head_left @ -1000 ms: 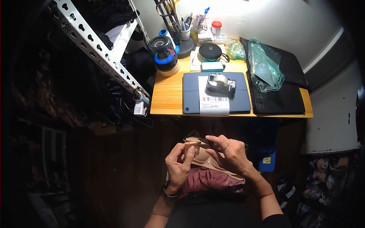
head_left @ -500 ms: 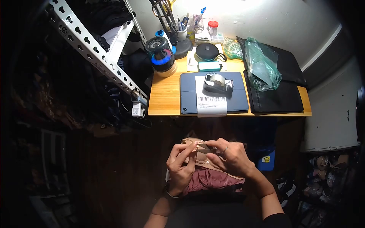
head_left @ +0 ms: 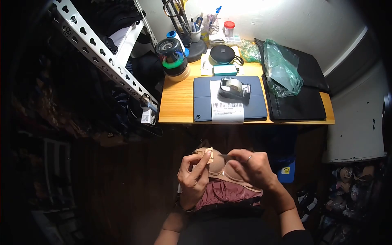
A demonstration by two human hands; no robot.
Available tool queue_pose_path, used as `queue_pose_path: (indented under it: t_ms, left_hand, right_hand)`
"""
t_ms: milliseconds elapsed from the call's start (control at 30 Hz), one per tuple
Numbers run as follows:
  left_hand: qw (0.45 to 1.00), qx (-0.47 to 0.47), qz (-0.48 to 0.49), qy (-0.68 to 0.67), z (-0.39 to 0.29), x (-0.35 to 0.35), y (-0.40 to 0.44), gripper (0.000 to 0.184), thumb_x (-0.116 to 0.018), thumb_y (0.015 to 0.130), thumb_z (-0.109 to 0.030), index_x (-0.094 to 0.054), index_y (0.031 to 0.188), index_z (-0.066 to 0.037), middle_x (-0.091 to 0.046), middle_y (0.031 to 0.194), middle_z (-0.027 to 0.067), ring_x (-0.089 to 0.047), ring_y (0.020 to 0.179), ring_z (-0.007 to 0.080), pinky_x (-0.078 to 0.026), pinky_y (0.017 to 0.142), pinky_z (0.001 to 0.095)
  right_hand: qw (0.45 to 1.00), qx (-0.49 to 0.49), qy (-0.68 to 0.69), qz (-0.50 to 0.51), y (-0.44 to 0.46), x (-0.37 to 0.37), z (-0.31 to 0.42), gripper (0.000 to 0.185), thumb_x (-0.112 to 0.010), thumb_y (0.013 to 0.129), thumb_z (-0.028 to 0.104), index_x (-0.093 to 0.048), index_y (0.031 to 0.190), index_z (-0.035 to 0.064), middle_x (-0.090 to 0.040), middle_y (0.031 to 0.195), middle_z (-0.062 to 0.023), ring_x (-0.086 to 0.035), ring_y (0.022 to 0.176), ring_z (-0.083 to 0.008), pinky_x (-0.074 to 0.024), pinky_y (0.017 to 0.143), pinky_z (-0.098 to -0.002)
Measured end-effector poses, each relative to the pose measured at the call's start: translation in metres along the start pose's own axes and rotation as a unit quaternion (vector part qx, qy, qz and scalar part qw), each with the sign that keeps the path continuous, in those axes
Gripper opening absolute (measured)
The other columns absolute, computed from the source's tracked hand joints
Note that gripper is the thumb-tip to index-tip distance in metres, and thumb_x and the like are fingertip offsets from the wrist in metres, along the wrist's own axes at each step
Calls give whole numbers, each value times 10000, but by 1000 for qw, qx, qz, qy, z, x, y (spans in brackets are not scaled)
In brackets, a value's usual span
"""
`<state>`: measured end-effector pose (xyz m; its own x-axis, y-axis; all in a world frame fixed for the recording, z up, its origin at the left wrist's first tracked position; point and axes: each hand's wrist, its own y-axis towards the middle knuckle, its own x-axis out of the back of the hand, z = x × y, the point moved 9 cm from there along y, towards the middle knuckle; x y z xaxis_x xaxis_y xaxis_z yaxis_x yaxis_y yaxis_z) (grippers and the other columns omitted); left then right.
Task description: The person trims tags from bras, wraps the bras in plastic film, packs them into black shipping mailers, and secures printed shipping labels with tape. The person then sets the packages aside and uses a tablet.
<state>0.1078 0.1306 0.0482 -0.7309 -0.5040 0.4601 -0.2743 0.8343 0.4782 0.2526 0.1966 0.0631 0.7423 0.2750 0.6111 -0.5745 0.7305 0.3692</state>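
Note:
A beige bra with smooth cups and a small charm at the centre lies across the lap, on mauve satiny fabric. Its pale hook-and-eye tab stands up between the thumb and fingers of my left hand. To the right, over the other cup, my right hand is closed with a ring on one finger. A small dark thin tool pokes out from its fingertips toward the tab, apart from it; blur hides its kind.
Ahead is a wooden desk with a blue tablet case, a tape dispenser on a printed label, a round speaker and a green plastic bag. A white metal shelf frame stands left.
My right hand has drawn back to the right, away from the tab, with the dark tool. The tab now shows more fully in my left fingers. The speaker's light went from blue to green.

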Motion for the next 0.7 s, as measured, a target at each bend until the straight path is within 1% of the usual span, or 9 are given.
queue_pose_path:
  t_ms: [133, 200, 267, 333, 400, 500, 567, 600, 700]
  left_hand:
    - [999, 37, -15, -2, 7, 4, 2, 386, -580, 713, 144, -686, 1026, -57, -535, 876, 53, -537, 705, 129, -443, 599, 235]
    - [983, 7, -44, 179, 1, 7, 8, 477, -657, 733, 37, -563, 1195, -33, -543, 939, 89, -547, 850, 224, -461, 772, 314]
    - [985, 5, -34, 169, 17, -11, 2, 529, -690, 736, -23, -510, 1234, -30, -552, 1004, 113, -538, 944, 258, -438, 852, 351]
    - [991, 70, 115, -19, 62, -70, -14, 416, -654, 797, -83, -536, 1189, -7, -566, 1075, 145, -562, 967, 277, -438, 859, 362]
    - [901, 266, 298, -168, 110, -149, -54, 368, -583, 878, -199, -534, 1169, 22, -580, 1111, 167, -573, 1003, 281, -450, 837, 362]
    - [924, 124, 359, -42, 134, -210, -77, 414, -513, 923, -290, -536, 1129, 67, -603, 989, 232, -612, 910, 323, -474, 790, 366]
    - [805, 296, 511, -53, 142, -238, -99, 397, -513, 930, -304, -600, 1044, 66, -647, 897, 182, -633, 836, 244, -484, 725, 310]
    - [805, 293, 514, -53, 137, -237, -98, 397, -513, 930, -304, -600, 1044, 66, -647, 897, 182, -633, 836, 244, -484, 725, 310]
    - [633, 532, 350, -440, 131, -237, -109, 354, -547, 919, -279, -631, 976, 60, -659, 902, 79, -622, 764, 131, -485, 685, 254]
  right_hand:
    - [971, -162, 130, -117, -29, 15, -74, 257, -687, 809, 133, -588, 1005, -1, -636, 800, -113, -607, 592, -142, -486, 524, -267]
    - [975, -191, 33, -106, -52, 20, -118, 295, -712, 796, 161, -585, 1002, -7, -620, 749, -72, -567, 571, -115, -468, 519, -248]
    - [918, -386, 84, -41, -97, 6, -175, 263, -692, 803, 210, -620, 908, -20, -572, 591, -70, -569, 577, -141, -467, 562, -289]
    - [909, -416, -15, 18, -156, -20, -237, 328, -615, 841, 296, -637, 805, -29, -550, 564, -109, -574, 574, -159, -460, 564, -334]
    - [891, -450, 10, 62, -171, -31, -231, 411, -565, 855, 359, -642, 760, -34, -542, 581, -147, -557, 570, -162, -449, 571, -349]
    - [853, -476, 212, 34, -185, -53, -235, 345, -546, 901, 314, -651, 863, -13, -551, 642, 5, -460, 603, -62, -396, 558, -248]
    - [838, -473, 273, 12, -175, -43, -220, 334, -538, 915, 306, -646, 882, -8, -544, 669, 39, -450, 618, -43, -380, 556, -227]
    - [834, -461, 299, 48, -171, -44, -211, 314, -544, 918, 296, -642, 859, 3, -531, 669, 52, -430, 600, -32, -354, 525, -218]
    - [837, -363, 324, 251, -166, -36, -176, 259, -598, 892, 252, -629, 798, 13, -528, 660, 54, -427, 582, -29, -352, 497, -224]
